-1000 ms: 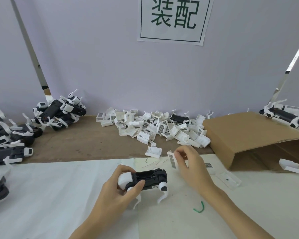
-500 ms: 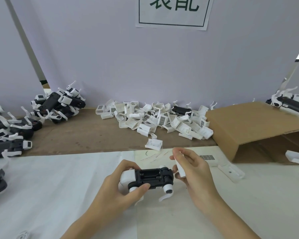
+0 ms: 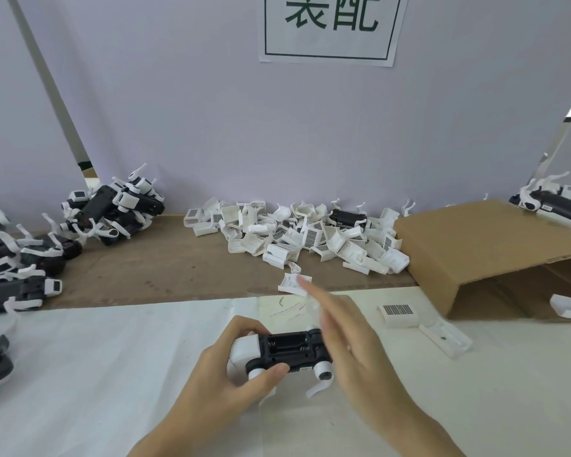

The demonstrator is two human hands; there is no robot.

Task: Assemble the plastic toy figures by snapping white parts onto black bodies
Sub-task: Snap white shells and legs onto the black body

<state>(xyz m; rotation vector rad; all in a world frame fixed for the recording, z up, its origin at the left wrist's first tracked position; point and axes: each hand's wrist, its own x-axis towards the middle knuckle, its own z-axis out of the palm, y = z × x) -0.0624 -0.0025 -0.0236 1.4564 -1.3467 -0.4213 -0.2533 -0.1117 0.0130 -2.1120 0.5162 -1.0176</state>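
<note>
My left hand point(image 3: 231, 384) grips a black toy body point(image 3: 290, 349) by its white head end, thumb on the near side. The body lies open side up just above the white sheet, and white legs hang from its near side. My right hand point(image 3: 353, 351) is at the body's right end, blurred by motion, with its fingers stretched up and away. A pale smear shows by those fingers; I cannot tell whether a white part is in them. A loose white part point(image 3: 294, 283) lies just beyond the fingertips.
A heap of white parts point(image 3: 310, 235) lies along the back wall. Finished figures are piled at the left point(image 3: 112, 209) and far right point(image 3: 554, 206). An open cardboard box point(image 3: 475, 245) lies on the right, with a grilled white part point(image 3: 398, 315) and a flat white piece point(image 3: 442, 338) before it.
My right hand, which pinched a white part beside the body, has swung over the body's right end and now shows blurred with fingers stretched out. My left hand keeps its grip.
</note>
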